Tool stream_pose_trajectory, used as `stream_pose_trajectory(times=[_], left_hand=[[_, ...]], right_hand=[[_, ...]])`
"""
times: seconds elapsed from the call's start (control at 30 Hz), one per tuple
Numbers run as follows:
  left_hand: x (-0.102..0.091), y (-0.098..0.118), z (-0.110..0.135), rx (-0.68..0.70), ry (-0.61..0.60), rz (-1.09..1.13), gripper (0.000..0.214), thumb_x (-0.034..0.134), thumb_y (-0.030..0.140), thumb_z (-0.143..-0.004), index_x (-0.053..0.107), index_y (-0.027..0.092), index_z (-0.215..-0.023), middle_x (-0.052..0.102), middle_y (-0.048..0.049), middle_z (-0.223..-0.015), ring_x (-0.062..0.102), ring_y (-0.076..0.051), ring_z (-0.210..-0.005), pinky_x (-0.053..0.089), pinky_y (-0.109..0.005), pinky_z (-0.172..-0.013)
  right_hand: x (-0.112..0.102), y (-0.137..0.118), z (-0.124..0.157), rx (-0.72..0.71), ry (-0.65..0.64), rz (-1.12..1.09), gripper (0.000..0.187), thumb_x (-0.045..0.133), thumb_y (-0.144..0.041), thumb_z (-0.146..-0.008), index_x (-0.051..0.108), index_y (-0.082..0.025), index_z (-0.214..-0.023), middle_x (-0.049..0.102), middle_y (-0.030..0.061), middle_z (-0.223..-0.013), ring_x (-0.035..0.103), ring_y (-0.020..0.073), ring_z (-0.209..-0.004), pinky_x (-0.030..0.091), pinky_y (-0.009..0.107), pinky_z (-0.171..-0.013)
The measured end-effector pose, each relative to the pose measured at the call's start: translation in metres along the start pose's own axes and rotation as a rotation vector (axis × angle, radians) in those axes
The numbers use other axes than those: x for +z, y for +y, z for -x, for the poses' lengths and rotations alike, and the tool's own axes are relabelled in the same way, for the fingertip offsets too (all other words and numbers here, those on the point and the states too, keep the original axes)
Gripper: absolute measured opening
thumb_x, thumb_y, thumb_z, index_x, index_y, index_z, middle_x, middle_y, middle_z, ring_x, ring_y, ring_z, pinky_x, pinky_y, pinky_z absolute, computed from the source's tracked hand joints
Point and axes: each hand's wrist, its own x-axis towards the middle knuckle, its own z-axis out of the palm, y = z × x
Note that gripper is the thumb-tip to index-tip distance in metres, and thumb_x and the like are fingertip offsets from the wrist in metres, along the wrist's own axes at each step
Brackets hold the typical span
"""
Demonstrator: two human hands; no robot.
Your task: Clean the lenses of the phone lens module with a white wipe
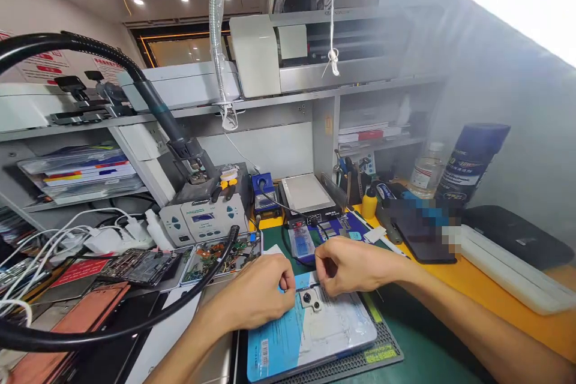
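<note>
The left hand point(256, 297) and right hand point(353, 265) were each closed in a pinch over the top edge of the phone back point(333, 327) lying just beneath them. What they gripped was too small to tell. Blue film point(272, 345) still covered its left half, so the peeling looked barely begun.

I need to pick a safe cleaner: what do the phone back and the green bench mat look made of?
Phone back: pale and glossy, probably glass or plastic, with soft light reflections. A blue film, thin plastic by its look, covers its left part. Green mat: matte, likely rubber or silicone, with no glare.
</note>
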Motion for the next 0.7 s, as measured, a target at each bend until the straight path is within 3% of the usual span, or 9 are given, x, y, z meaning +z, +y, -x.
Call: stream_pose_trajectory(times=[0.13, 0.27, 0.43, 0.6, 0.7], left_hand=[[-0.001, 0.003, 0.001, -0.047, 0.031, 0.092, 0.003, 0.065, 0.019, -0.080, 0.062, 0.018, -0.079, 0.061, 0.0017, -0.081, 0.057, -0.016, -0.077, 0.045, -0.031, -0.069], [-0.003, 0.002, 0.003, -0.095, 0.063, 0.223, 0.005, 0.061, 0.017, -0.069, 0.063, 0.021, -0.072, 0.056, 0.0047, -0.069, 0.051, -0.013, -0.066, 0.036, -0.026, -0.058], [-0.009, -0.001, 0.010, -0.094, 0.054, 0.485, 0.004, 0.058, 0.020, -0.077, 0.061, 0.021, -0.079, 0.045, 0.0079, -0.062, 0.039, -0.009, -0.055, 0.028, -0.022, -0.048], [-0.012, -0.004, 0.009, -0.070, 0.052, 0.767, 0.008, 0.060, 0.026, -0.083, 0.058, 0.018, -0.086, 0.050, 0.0062, -0.073, 0.030, -0.004, -0.047, 0.020, -0.022, -0.042], [-0.010, -0.006, 0.007, -0.089, 0.071, 0.892, 0.012, 0.061, 0.029, -0.084, 0.056, 0.018, -0.088, 0.051, 0.0051, -0.073, 0.038, -0.003, -0.044, 0.028, -0.020, -0.042]], right_hand=[[0.001, -0.001, 0.003, -0.011, 0.028, -0.130, 0.018, 0.061, -0.031, -0.094, 0.065, -0.015, -0.100, 0.068, 0.0007, -0.087, 0.065, 0.0157, -0.072, 0.055, 0.031, -0.065], [0.000, -0.001, 0.004, 0.006, 0.040, -0.273, 0.015, 0.066, -0.026, -0.089, 0.067, -0.015, -0.100, 0.064, -0.0027, -0.076, 0.059, 0.0125, -0.060, 0.049, 0.026, -0.057], [-0.002, -0.004, 0.003, 0.023, 0.035, -0.490, 0.027, 0.061, -0.010, -0.076, 0.075, -0.014, -0.098, 0.056, -0.0055, -0.065, 0.043, 0.0085, -0.055, 0.034, 0.021, -0.053], [-0.006, -0.009, 0.003, 0.020, -0.033, -0.708, 0.025, 0.067, -0.023, -0.076, 0.076, -0.012, -0.097, 0.050, -0.0054, -0.061, 0.037, 0.0092, -0.055, 0.029, 0.022, -0.051], [-0.005, -0.011, 0.002, 0.033, -0.012, -0.795, 0.021, 0.075, -0.031, -0.073, 0.078, -0.013, -0.083, 0.048, -0.0056, -0.057, 0.035, 0.0097, -0.054, 0.025, 0.023, -0.049]])
